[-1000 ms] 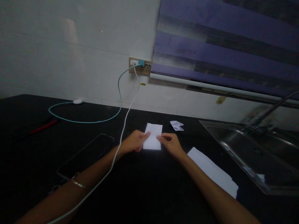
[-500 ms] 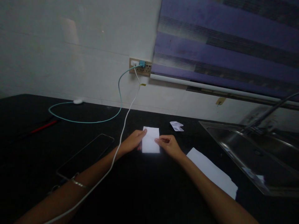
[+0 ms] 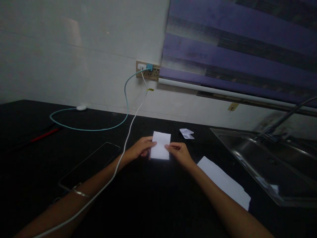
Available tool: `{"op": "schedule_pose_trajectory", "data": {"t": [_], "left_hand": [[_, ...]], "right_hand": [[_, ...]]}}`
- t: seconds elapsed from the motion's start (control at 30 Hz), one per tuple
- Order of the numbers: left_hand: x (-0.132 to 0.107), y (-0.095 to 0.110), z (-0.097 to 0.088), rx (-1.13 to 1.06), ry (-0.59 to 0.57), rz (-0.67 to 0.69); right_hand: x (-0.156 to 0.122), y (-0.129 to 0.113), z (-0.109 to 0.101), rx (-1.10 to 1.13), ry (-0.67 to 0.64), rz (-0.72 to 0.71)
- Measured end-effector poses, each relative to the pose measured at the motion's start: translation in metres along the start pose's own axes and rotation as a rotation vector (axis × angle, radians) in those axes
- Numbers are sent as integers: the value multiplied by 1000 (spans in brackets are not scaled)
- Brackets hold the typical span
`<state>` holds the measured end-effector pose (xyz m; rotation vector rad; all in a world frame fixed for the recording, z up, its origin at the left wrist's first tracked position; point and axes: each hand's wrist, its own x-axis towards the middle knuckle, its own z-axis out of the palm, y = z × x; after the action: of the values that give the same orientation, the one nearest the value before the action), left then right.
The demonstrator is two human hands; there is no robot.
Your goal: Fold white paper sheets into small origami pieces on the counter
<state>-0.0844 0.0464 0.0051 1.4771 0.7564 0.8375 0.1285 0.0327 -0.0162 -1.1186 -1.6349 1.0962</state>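
A small white folded paper (image 3: 160, 147) lies on the black countertop (image 3: 153, 198) in front of me. My left hand (image 3: 140, 148) pinches its left edge with curled fingers. My right hand (image 3: 179, 152) pinches the paper's right edge. Both hands rest on the counter with the paper between them. A metal bracelet (image 3: 79, 192) sits on my left forearm.
A white sheet (image 3: 224, 182) lies by my right forearm, and a small folded paper piece (image 3: 187, 133) is farther back. A dark phone (image 3: 90, 164) is at left, with a white cable (image 3: 128, 132) and a teal cable (image 3: 99, 128) running from the wall socket (image 3: 148, 69). A steel sink (image 3: 267, 165) is at right, a red pen (image 3: 44, 135) at far left.
The paper and both hands have shifted only slightly on the counter; the grip on both edges stays the same.
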Motion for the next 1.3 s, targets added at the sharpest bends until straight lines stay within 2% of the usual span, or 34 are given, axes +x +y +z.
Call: {"op": "schedule_pose_trajectory", "data": {"t": [0.1,0.27,0.43,0.5,0.6,0.67,0.73,0.9,1.03,1.17,1.3], "left_hand": [[3,-4,-7,-60,-27,-5],[6,-11,-12,-53,-13,-32],[9,-16,-13,-185,-31,1],[11,-16,-13,-231,-42,-53],[10,-11,-8,-101,-92,-152],[6,-5,-3,55,-171,-90],[2,-1,1,113,-195,-54],[-1,-2,4,145,-145,-51],[0,-5,2,162,-144,-23],[1,-6,1,178,-194,14],[1,-5,1,244,-185,6]], "right_hand": [[1,4,0,113,51,27],[2,4,0,246,27,-2],[1,4,1,241,62,-14],[1,5,0,209,90,-40],[2,4,0,157,97,-84],[3,3,1,143,72,-109],[3,2,2,134,50,-119],[2,-2,3,155,77,-19],[0,-7,4,190,12,68],[-2,-9,5,184,-69,78],[-2,-9,6,200,-41,82]]}}
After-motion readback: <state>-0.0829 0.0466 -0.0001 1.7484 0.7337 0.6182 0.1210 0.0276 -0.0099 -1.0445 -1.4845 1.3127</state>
